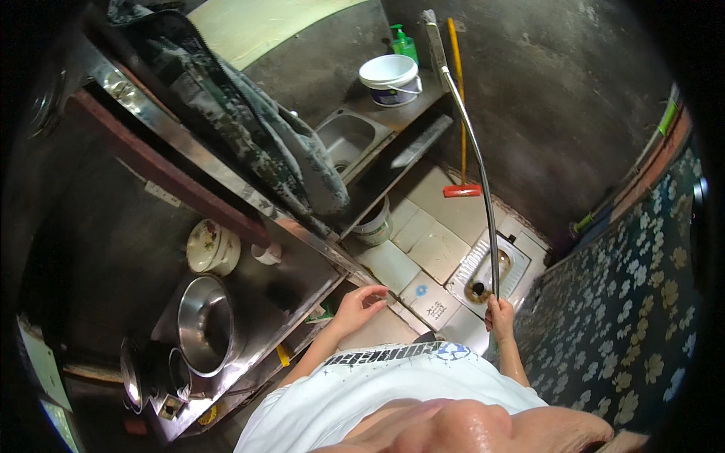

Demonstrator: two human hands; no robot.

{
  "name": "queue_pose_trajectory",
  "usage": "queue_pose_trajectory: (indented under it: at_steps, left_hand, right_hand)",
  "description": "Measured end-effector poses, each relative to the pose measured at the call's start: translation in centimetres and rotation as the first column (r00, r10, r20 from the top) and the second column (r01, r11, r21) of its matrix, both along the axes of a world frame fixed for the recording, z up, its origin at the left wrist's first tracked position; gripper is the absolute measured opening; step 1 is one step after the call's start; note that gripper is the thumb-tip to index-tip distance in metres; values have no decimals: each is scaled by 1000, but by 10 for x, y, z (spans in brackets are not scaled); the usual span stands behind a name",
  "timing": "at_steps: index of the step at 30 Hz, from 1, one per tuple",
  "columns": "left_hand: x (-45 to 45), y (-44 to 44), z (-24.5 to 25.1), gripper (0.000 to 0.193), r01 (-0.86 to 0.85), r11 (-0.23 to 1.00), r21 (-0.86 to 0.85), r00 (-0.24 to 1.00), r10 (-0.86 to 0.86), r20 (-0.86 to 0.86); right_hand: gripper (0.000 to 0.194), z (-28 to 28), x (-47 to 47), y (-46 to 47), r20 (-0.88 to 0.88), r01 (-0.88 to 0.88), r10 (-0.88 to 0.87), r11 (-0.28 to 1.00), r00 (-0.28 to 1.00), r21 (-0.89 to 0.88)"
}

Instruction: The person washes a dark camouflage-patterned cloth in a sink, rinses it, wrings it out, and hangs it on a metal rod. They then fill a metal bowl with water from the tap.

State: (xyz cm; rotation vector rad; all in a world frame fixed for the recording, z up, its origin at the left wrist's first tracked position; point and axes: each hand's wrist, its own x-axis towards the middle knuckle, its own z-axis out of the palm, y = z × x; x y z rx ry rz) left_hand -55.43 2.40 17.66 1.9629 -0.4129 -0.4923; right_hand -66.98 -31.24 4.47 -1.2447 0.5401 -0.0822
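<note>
My right hand (499,318) grips the lower end of a long metal pole (477,141), which rises past the wall. At the pole's far end is a narrow greyish head (436,45) with pale fibres at its tip, perhaps a mop. Beyond my right hand, set in the tiled floor (436,249), lies a white squat toilet (503,269) with brown stains around its drain. My left hand (358,310) is empty, its fingers curved and apart. It hovers near the corner of a dark counter (306,272) and a doorway edge.
A red-headed floor brush or squeegee (461,191) leans against the dark wall. Past a hanging camouflage jacket (249,130) are a steel sink (348,139), a white bucket (389,76) and a green pump bottle (404,44). A steel basin (207,325) stands left; a floral curtain (623,317) hangs right.
</note>
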Motion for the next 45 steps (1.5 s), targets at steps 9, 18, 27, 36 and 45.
queue_pose_trajectory:
  at_steps: [9,18,27,36,45]
  left_hand:
    - [1,-6,-18,30,103,992,-75,994,-104,-16]
    - [-12,4,-40,30,130,991,-39,989,-133,-72]
    - [-26,19,-50,30,167,985,37,977,-160,-143]
    - [-36,14,-49,30,180,980,88,982,-173,-82]
    - [-46,1,-30,31,131,977,168,989,-117,-88]
  right_hand:
    - [33,-12,-42,9,-136,153,-144,987,980,55]
    - [35,-16,-84,24,-230,226,-223,974,947,-14]
    - [28,-41,-105,38,-253,314,-333,942,908,-115]
    - [29,-38,-62,38,29,207,-206,946,978,-251]
    - [32,43,74,42,424,142,137,815,895,-563]
